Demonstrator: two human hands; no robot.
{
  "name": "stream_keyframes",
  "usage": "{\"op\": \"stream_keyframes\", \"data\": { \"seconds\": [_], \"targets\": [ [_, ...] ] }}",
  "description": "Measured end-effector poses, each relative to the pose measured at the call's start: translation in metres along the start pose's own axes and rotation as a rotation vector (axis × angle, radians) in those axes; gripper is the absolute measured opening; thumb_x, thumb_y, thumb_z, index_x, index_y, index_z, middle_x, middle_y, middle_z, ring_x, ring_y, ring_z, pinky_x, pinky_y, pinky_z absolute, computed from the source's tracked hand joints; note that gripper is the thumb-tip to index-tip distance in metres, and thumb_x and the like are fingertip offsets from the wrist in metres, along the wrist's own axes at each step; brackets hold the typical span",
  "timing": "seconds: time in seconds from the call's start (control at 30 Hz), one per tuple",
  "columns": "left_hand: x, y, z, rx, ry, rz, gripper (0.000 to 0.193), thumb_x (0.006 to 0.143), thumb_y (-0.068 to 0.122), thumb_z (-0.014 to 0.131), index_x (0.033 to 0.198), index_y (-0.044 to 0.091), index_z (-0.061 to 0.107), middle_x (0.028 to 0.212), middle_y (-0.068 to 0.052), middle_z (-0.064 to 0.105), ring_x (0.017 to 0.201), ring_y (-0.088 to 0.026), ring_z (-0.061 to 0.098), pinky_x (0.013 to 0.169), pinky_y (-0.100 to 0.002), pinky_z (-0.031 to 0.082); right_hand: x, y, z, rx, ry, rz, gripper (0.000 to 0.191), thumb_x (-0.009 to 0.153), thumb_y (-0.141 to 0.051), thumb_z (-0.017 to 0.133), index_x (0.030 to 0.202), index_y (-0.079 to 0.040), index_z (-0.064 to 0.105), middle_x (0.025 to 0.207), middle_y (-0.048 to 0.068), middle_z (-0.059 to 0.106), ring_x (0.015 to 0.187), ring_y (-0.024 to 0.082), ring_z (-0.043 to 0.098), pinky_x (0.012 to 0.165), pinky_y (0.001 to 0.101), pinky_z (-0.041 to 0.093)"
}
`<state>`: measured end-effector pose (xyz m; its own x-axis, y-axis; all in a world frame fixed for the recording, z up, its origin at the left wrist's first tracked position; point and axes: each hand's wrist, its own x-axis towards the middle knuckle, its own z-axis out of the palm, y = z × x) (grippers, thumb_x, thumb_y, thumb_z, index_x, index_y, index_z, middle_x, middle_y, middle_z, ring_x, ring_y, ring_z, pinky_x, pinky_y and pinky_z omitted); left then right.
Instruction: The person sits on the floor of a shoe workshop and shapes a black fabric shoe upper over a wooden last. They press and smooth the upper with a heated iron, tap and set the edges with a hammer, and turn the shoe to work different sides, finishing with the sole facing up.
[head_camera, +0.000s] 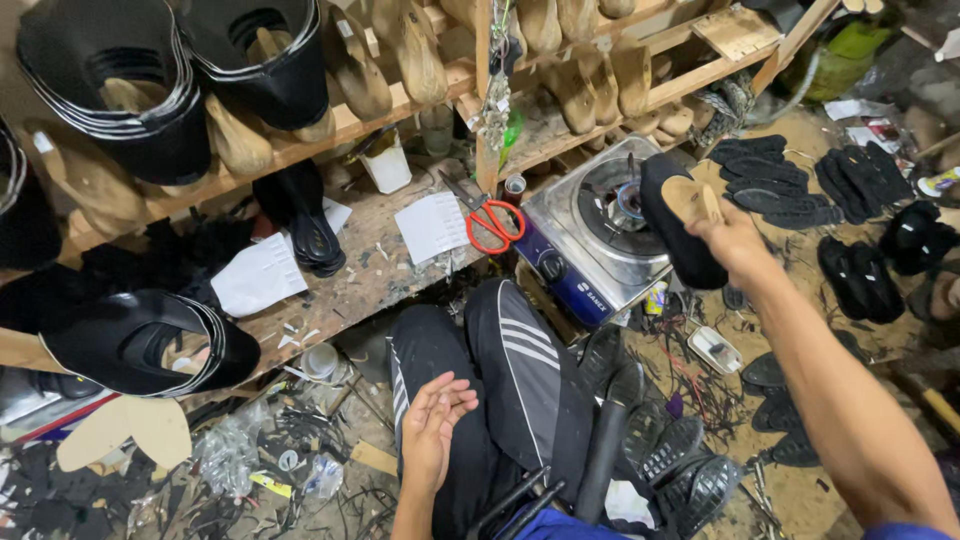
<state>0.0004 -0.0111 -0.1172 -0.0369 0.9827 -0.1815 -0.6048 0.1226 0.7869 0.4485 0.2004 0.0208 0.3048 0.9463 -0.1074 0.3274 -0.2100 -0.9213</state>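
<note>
— What does the head view show of the person's right hand?

— The right hand (735, 240) is stretched out over the small gas stove (590, 235), its fingers clamped on a black shoe upper (680, 235) mounted on a pale last, whose sole side faces up. The shoe hangs just above the stove's burner ring, near its right edge.

— And the left hand?

— The left hand (432, 428) lies empty, palm up and fingers loosely apart, resting on the person's lap, against the black trousers with white stripes (520, 360).

— What sits around the stove?

— Red-handled scissors (492, 222) lie on the wooden bench (370, 275) just left of the stove, beside a white sheet of paper (432, 226). Further left on the bench stands a pair of black shoe pieces (310, 225) next to another white sheet (258, 275).

— And beyond that?

— Wooden lasts (410, 45) fill the shelves above the bench, with black uppers (115, 85) fitted on some at upper left. Black soles (775, 180) lie spread on the floor to the right of the stove, and treaded outsoles (690, 470) are piled by the person's knees. At lower left another black upper (140, 345) rests on the bench edge, above scraps and clutter on the floor.
</note>
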Motion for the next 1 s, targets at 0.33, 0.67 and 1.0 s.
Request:
{"op": "stream_keyframes", "data": {
  "seconds": [0.33,0.67,1.0],
  "targets": [
    [0.020,0.053,0.089,-0.321,-0.020,-0.055,0.057,0.099,0.035,0.046,0.143,-0.002,0.048,0.139,-0.020,0.062,0.125,-0.029,0.063,0.105,-0.043,0.051,-0.207,0.016,0.113,0.887,-0.649,0.648,0.047,0.082,-0.025,0.070,0.124,-0.002,0.065,0.110,0.016,0.076,0.094,0.026,0.074,0.084,0.0430,0.060],
    [0.022,0.137,0.103,0.272,0.036,0.437,0.055,0.092,0.008,0.074,0.142,-0.006,0.054,0.125,-0.018,0.066,0.109,-0.026,0.065,0.098,-0.039,0.052,-0.279,0.058,0.178,-0.159,-0.875,-0.355,0.030,0.100,-0.023,0.053,0.111,0.003,0.064,0.094,0.022,0.068,0.088,0.034,0.071,0.081,0.0410,0.057],
    [0.069,0.117,0.178,1.241,-0.265,0.694,0.063,0.085,0.016,0.078,0.143,0.003,0.057,0.130,-0.020,0.067,0.121,-0.037,0.064,0.102,-0.042,0.049,-0.309,0.132,0.227,-0.382,-1.209,-0.675,0.022,0.103,-0.015,0.049,0.120,-0.005,0.061,0.110,0.016,0.063,0.098,0.037,0.068,0.080,0.0467,0.054]
  ]
}}
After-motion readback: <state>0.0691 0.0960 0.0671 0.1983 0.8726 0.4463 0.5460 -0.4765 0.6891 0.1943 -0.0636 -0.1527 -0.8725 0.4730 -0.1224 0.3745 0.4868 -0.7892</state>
